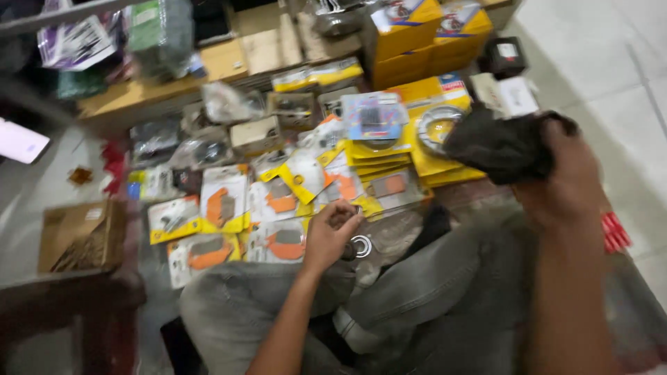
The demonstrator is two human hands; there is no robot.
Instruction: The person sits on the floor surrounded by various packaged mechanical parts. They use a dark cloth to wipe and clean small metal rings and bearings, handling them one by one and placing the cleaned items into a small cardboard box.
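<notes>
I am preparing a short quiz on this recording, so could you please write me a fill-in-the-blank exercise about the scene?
1. The right hand grips a crumpled dark ____.
2. Next to the left hand lies a small round metal ____.
3. The blister packs spread on the floor have yellow cards and hold ____-coloured parts.
4. The person's legs are clad in ____ trousers.

Missing words: cloth; ring; orange; grey

Yellow boxes (417,31) stacked at top, an open cardboard box (80,236) at left, white floor tiles (611,62).
</notes>
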